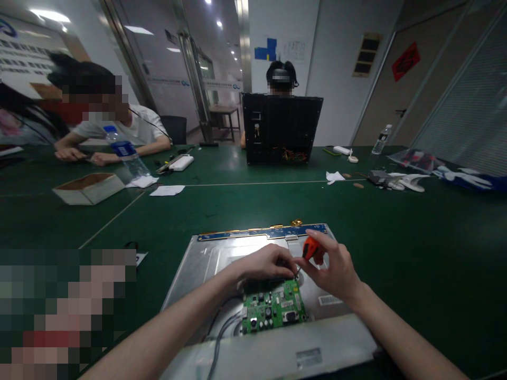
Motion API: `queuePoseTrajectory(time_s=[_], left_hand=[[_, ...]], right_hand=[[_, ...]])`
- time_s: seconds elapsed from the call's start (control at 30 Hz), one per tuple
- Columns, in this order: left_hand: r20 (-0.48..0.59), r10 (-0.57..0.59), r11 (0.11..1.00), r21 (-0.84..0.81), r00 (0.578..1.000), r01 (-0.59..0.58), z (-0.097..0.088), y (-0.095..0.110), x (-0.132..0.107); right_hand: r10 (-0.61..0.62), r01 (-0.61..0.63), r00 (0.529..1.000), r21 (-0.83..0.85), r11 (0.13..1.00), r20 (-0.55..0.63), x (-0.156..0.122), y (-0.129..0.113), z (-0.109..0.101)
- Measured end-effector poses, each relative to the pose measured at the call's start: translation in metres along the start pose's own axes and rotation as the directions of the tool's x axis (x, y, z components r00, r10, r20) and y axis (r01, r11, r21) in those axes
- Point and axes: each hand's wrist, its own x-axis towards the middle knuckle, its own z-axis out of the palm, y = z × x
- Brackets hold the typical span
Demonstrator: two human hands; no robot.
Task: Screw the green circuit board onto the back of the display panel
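A green circuit board (pixel 273 306) lies on the silver metal back of a flat display panel (pixel 206 274). My right hand (pixel 335 269) grips a short screwdriver (pixel 310 247) with an orange and black handle. Its thin shaft slants down to the board's upper right corner, where the tip is too small to make out. My left hand (pixel 269 261) rests at the board's far edge, its fingers curled close to that tip; whatever they pinch is hidden. Grey cables (pixel 217 343) run from the board's left side toward me. Along the panel's far edge sits a narrow blue circuit strip (pixel 253 233).
An open cardboard box (pixel 89 189) and a tilted water bottle (pixel 127 153) stand at the left of the green table (pixel 428 253). Across from me, a person sits behind a black panel (pixel 283 129). Another person works at the far left. Gloves (pixel 400 181) lie at the right.
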Motion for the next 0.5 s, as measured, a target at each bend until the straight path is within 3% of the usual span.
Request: queuePoseTrajectory(time_s=[0.3, 0.5], left_hand=[[0.009, 0.0, 0.999, -0.04, 1.0, 0.001, 0.0023, 0.002, -0.0005], [0.014, -0.006, 1.0, -0.026, 1.0, 0.006, 0.0016, 0.0001, -0.0006]], right_hand=[[0.052, -0.059, 0.996, 0.099, 0.993, 0.071, 0.0034, -0.0039, -0.0058], [0.061, -0.061, 0.998, 0.004, 0.998, 0.009, -0.0015, 0.0001, -0.0003]])
